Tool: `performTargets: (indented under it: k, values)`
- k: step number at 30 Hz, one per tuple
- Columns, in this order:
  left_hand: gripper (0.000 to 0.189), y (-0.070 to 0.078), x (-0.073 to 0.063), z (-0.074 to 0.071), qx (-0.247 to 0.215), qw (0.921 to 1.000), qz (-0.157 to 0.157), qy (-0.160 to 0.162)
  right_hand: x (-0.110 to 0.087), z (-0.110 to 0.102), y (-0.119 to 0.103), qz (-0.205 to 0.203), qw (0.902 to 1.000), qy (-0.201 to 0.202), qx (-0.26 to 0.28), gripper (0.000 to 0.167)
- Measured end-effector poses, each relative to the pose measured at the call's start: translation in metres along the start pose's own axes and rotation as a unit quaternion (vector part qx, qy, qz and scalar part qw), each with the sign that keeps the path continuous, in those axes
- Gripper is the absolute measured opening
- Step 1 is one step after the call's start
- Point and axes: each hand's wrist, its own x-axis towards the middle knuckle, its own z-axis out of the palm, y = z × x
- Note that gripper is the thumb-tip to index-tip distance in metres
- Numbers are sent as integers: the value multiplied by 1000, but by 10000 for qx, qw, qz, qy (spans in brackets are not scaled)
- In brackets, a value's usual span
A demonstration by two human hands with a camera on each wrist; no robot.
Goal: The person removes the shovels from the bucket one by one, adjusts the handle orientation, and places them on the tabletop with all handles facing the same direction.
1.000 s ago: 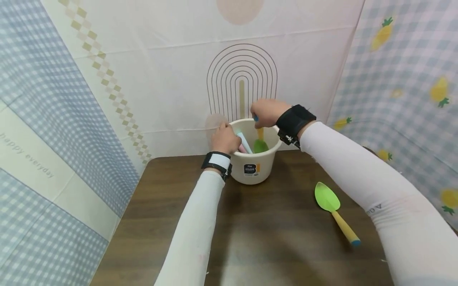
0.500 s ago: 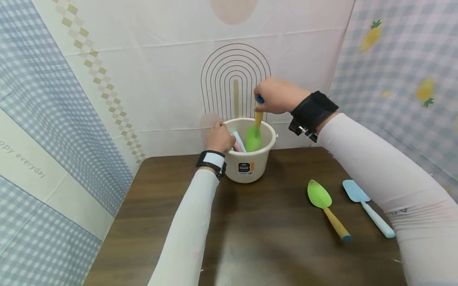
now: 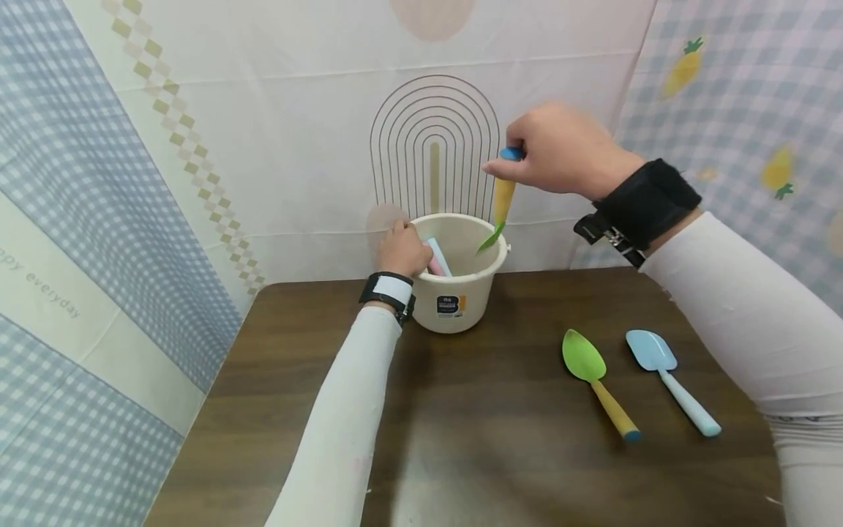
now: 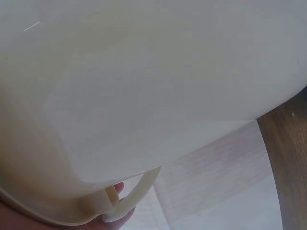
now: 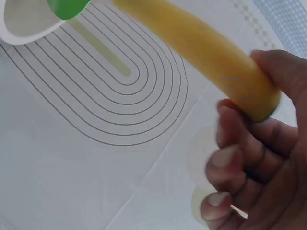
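A cream bucket (image 3: 454,287) stands at the back of the table. My left hand (image 3: 402,250) grips its left rim; the left wrist view is mostly filled by the bucket wall (image 4: 144,96), with fingertips beside the handle's end. Above the right rim, my right hand (image 3: 566,150) pinches a garden trowel (image 3: 503,201) by the blue end of its yellow handle. Its green blade points down and overlaps the rim inside the mouth. Up close in the right wrist view, thumb and fingers hold the yellow handle (image 5: 201,52). Inside the bucket lean a light blue handle (image 3: 439,256) and a pink one (image 3: 435,266).
On the brown table (image 3: 296,410), right of the bucket, lie a green trowel (image 3: 583,356) with a yellow handle and a light blue trowel (image 3: 653,351). White cloth (image 3: 316,161) hangs close behind the bucket, and checked cloth (image 3: 731,176) borders the right side.
My right hand has risen and moved right, drawing the trowel up from deep in the bucket to its right rim. The blue trowel on the table has come out from behind my arm.
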Motion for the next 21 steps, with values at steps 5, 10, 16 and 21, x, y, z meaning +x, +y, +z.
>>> performTargets:
  k: [5, 10, 16, 21]
  values:
    - [62, 3, 1, -1, 18, 10000, 37, 16, -18, -7, 4, 12, 9990, 454, -17, 58]
    - [60, 2, 2, -1, 122, 9999, 26, 27, -37, -9, 3, -59, 9976, 693, -40, 60]
    - [60, 1, 4, -1, 145, 9999, 67, 22, -56, -3, 2, -76, 9954, 950, -109, 61]
    - [62, 1, 5, -2, 75, 9999, 76, -16, -69, 9, 4, 105, 9967, 766, -234, 64]
